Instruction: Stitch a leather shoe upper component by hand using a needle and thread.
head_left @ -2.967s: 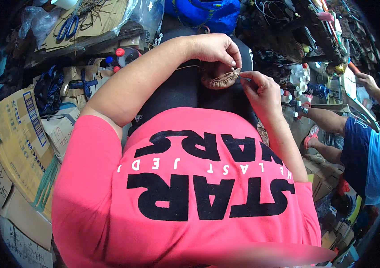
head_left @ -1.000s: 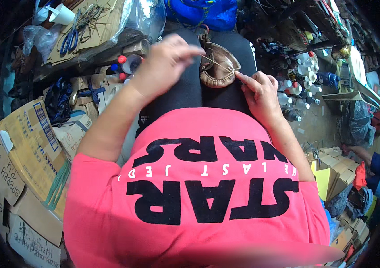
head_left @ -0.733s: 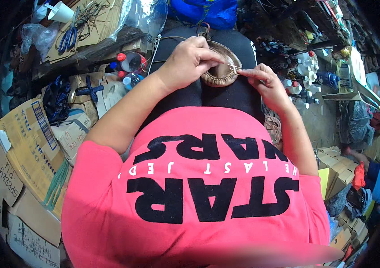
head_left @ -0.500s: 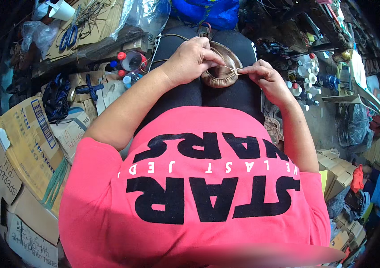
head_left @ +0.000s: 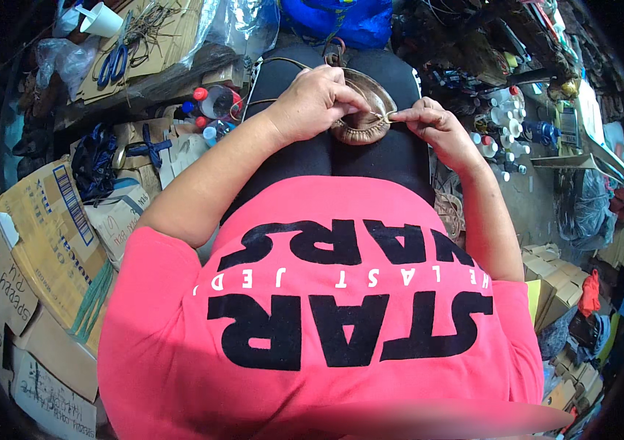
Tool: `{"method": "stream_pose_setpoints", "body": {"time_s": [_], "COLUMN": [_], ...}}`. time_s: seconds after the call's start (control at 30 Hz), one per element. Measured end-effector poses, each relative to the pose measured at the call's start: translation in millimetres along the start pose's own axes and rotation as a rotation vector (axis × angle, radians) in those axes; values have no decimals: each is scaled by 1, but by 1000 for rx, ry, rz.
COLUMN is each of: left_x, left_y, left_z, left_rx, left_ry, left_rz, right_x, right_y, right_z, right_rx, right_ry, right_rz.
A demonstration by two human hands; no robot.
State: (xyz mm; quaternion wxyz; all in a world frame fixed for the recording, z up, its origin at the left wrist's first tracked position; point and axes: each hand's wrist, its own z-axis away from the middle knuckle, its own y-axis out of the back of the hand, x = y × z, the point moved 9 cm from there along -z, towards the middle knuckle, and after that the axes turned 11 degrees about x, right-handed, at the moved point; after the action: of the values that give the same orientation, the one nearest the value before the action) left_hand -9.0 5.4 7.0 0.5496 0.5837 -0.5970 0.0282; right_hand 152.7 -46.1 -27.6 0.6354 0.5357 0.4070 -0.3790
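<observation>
A brown leather moccasin-style shoe (head_left: 362, 134) with a puckered, gathered toe lies on my lap, its toe toward me. Over its opening, my left hand (head_left: 318, 101) is closed, thumb and fingertips pinching a thin pale cord (head_left: 376, 114). On the shoe's right edge, the fingers of my right hand (head_left: 440, 130) pinch the same cord where it meets the gathered seam. A longer brown cord (head_left: 277, 60) trails left from near my left hand across my dark trousers. My left hand hides part of the shoe's far left side.
A blue bag (head_left: 337, 22) sits beyond my knees. To the left are bottles with red caps (head_left: 200, 94), scissors (head_left: 114, 64), a white cup (head_left: 101, 20) and cardboard boxes (head_left: 52, 220). Several small white bottles (head_left: 506, 117) stand at the right.
My left fingertips have shifted slightly toward me, and the cord between the hands looks shorter. Both hands keep their pinch, and the shoe has hardly moved.
</observation>
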Motion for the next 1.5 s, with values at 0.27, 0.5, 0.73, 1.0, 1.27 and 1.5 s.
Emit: {"method": "stream_pose_setpoints", "body": {"time_s": [0.27,0.5,0.73,1.0,1.27,1.5], "left_x": [-9,9,-18,-9,3,10], "left_y": [-25,-11,-27,-38,-7,-7], "left_z": [-19,-12,8,-13,-19,-14], "left_rx": [-201,-126,-60,-101,-131,-157], "left_ry": [73,-15,464,377,145,97], "left_rz": [164,17,335,336,115,4], "right_x": [3,-11,-4,-9,-18,6], "right_y": [-5,-1,-3,-3,11,16], "right_z": [-10,4,9,-6,-7,11], "right_rx": [-99,21,198,172,130,244], "right_ry": [-20,-1,-89,-133,55,17], "right_rz": [-69,-27,-15,-131,-70,-39]}}
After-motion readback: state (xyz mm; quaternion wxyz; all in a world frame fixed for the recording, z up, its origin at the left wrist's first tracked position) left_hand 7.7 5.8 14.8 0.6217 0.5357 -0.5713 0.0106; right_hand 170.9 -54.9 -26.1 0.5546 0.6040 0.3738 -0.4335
